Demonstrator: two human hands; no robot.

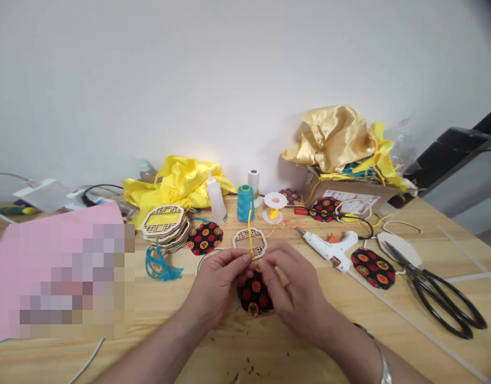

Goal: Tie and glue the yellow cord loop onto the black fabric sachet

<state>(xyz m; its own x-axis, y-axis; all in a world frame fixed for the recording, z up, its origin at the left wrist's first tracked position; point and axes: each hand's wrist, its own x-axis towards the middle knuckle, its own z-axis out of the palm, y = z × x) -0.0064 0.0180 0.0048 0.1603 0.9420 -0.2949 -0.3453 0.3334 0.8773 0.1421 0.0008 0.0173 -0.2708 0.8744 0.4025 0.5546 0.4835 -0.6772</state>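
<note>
A yellow cord (pixel 250 229) stands up from the fingertips of my left hand (pixel 221 274), which pinches it between thumb and forefinger. My right hand (pixel 295 285) meets the left with its fingers closed at the cord's lower end; what exactly they grip is hidden. Below both hands is a black fabric-covered piece (pixel 255 296) with red and orange flowers, partly covered by the fingers. Just behind the fingertips lies a pale wooden lattice frame (pixel 239 241) on the table.
Stacked lattice frames (pixel 163 221) and a teal tassel (pixel 163 264) are left. A teal thread cone (pixel 246 205), yellow cord spool (pixel 274 202) and squeeze bottle (pixel 216 200) stand behind. Glue gun (pixel 331 248), black scissors (pixel 437 290) and fabric-filled box (pixel 341 192) are right.
</note>
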